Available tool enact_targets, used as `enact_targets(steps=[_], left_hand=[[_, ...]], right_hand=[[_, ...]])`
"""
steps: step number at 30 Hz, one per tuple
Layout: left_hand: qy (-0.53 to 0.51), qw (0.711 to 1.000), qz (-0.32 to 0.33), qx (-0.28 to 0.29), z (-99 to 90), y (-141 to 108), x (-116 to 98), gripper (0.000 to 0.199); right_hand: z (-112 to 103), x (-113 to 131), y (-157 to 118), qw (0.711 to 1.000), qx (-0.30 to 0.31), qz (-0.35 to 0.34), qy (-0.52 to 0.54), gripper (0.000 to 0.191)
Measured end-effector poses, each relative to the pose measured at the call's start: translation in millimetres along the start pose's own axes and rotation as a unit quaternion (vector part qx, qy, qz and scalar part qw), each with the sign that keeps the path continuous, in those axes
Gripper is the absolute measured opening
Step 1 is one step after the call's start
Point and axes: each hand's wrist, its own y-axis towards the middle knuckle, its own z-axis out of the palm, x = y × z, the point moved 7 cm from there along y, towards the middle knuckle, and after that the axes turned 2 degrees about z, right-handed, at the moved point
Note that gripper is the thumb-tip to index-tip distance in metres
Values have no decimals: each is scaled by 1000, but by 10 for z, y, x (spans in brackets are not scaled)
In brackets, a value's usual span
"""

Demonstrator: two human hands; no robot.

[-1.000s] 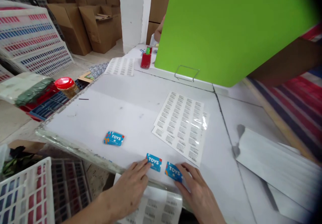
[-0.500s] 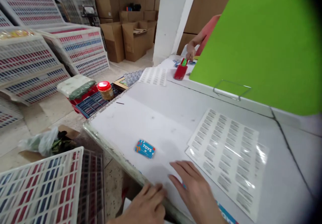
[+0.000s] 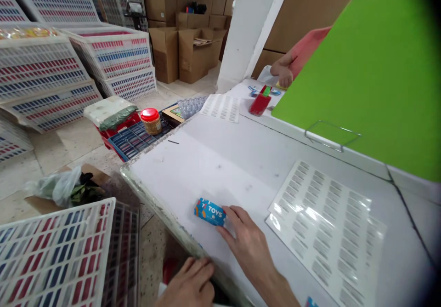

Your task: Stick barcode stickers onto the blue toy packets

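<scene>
On the white table lies a small stack of blue cards [image 3: 210, 212] printed "TOYS", the top one slightly offset from another beneath. My right hand [image 3: 246, 238] pinches its right end between thumb and fingers. My left hand [image 3: 191, 281] rests by the near table edge, its fingers curled together; whatever they may hold is hidden. To the right of my right hand are glossy sheets of printed labels [image 3: 324, 233], overlapping each other. A bit of another blue printed piece [image 3: 312, 302] shows at the bottom edge.
A green board [image 3: 372, 82] with a wire holder [image 3: 332, 136] stands along the table's far side. Beyond are another label sheet [image 3: 222, 107], a red tape dispenser-like object [image 3: 260, 104] and a co-worker's arm [image 3: 292, 63]. Plastic crates [image 3: 58, 256] and a red-lidded jar [image 3: 150, 121] are left.
My right hand has moved forward and left to the blue cards and taken hold of their end. My left hand has shifted slightly down and left. The view has turned a little left.
</scene>
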Motion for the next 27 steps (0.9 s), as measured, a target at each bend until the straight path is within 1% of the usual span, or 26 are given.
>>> enact_targets(steps=[2,5,8,10,12,13,17,21,24,27], left_hand=[[-3,1000,0,-2,-15,19,9,15],[-13,1000,1,22,-60,65,-14,16],[-35,996,15,82,-144,149,-91,18],[-52,988,26,145,-171,213,-142,23],[-60,981,39,179,-189,288,-181,26],[-62,979,48,187,-184,328,-196,28],[-49,972,76,216,-53,479,-214,30],[-41,966,90,238,88,596,-211,25],[-38,965,103,240,131,622,-236,22],[-27,963,114,244,152,585,-275,22]], right_hand=[[-31,-96,-87,999,-13,6,38,32],[-58,-263,-275,999,-4,13,50,31],[-131,-376,-499,1000,-10,11,4,31],[-157,-408,-640,1000,-1,12,-24,31],[-181,-427,-775,999,3,19,-38,32],[-203,-433,-846,999,-4,22,-43,33],[-291,-471,-1177,996,-48,12,-77,37],[-226,-534,-1457,989,-46,-28,-139,42],[-149,-576,-1549,986,-38,-58,-149,44],[-107,-600,-1584,985,-26,-77,-152,44]])
